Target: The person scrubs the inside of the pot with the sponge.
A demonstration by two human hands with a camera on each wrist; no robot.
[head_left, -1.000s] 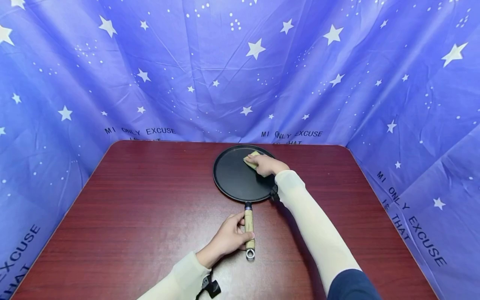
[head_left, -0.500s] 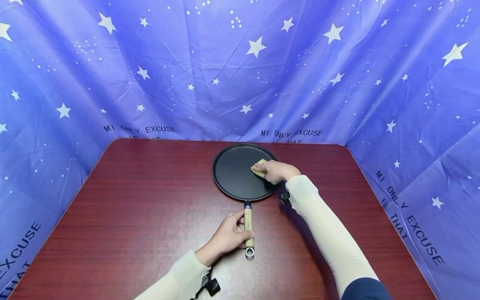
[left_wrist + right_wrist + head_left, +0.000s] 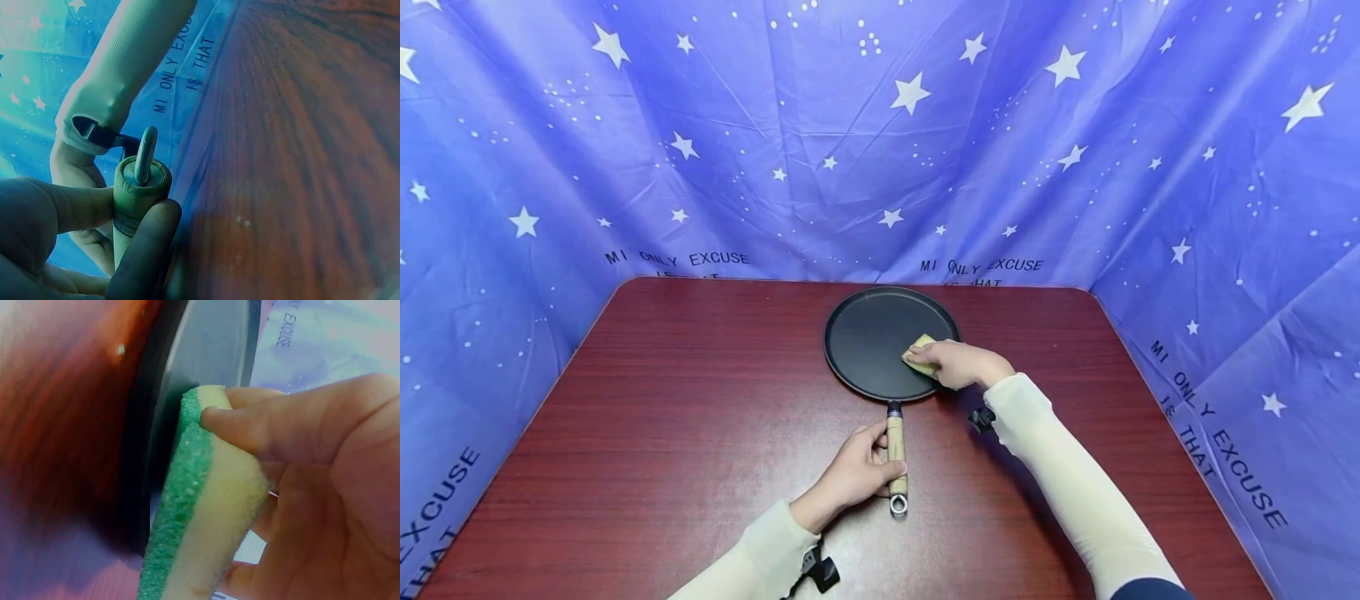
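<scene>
A flat round black frying pan (image 3: 872, 342) lies on the table with its pale wooden handle (image 3: 897, 442) pointing toward me. My left hand (image 3: 853, 471) grips that handle from the left side; in the left wrist view, thumb and fingers wrap the handle (image 3: 140, 190) below its metal hanging loop (image 3: 147, 153). My right hand (image 3: 962, 364) pinches a yellow and green sponge (image 3: 919, 353) on the right part of the pan. In the right wrist view, the sponge (image 3: 206, 494) has its green scouring side facing the pan (image 3: 206, 344), and the thumb presses its yellow side.
The dark red wooden table (image 3: 700, 400) carries the pan near its far edge. A blue curtain (image 3: 820, 125) with white stars hangs behind and on both sides. A black strap mount (image 3: 822, 571) sits on the left wrist, another mount (image 3: 982, 418) on the right.
My right hand has moved the sponge toward me and slightly right, from the pan's upper right to its lower right. The left hand keeps its grip on the handle, and the pan stays nearly still.
</scene>
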